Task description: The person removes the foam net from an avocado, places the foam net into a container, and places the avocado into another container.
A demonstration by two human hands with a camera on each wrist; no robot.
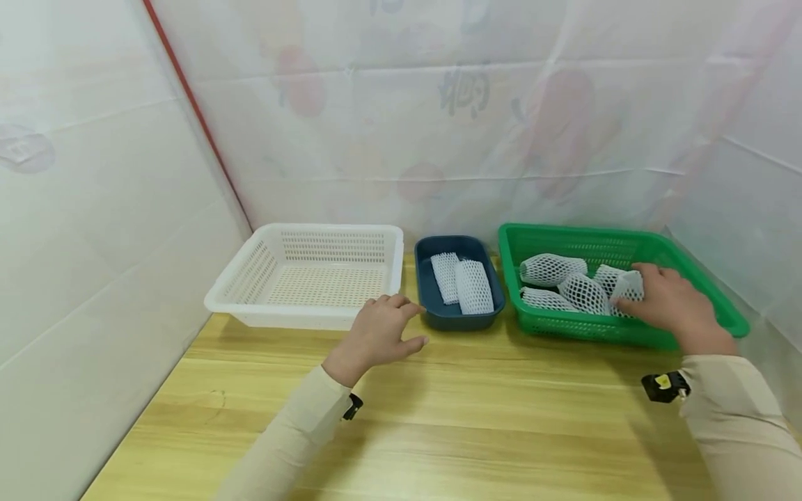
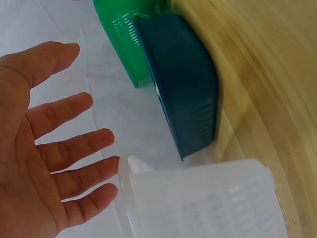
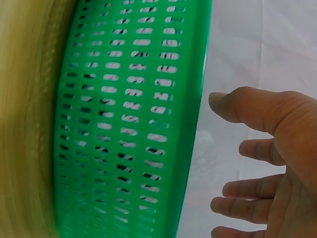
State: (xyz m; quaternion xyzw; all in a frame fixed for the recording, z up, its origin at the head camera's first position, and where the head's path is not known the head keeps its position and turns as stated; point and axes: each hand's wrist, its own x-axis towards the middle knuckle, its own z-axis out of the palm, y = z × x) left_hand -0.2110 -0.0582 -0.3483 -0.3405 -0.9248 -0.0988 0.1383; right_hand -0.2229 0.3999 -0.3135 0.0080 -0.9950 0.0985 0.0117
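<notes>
My right hand (image 1: 673, 306) reaches over the green basket (image 1: 708, 296), its thumb and fingers spread about a white foam net sleeve (image 1: 628, 289). In the right wrist view, the thumb and fingers are apart with nothing seen gripped between them. Several more foam net sleeves (image 1: 551, 269) lie in that basket; whether they contain anything is unclear. My left hand (image 1: 379, 332) hovers with loose, spread fingers by the near right corner of the white basket (image 1: 241, 307), holding nothing. Beside it, a dark blue tray (image 1: 460, 322) holds two foam net sleeves (image 1: 474, 287).
The containers stand in a row on a wooden table (image 1: 476, 431), against a whitish sheet wall (image 1: 388, 146). Another sheet wall (image 1: 106, 264) runs along the left, with a red strip (image 1: 194, 111) at the corner. A wall also borders the right side.
</notes>
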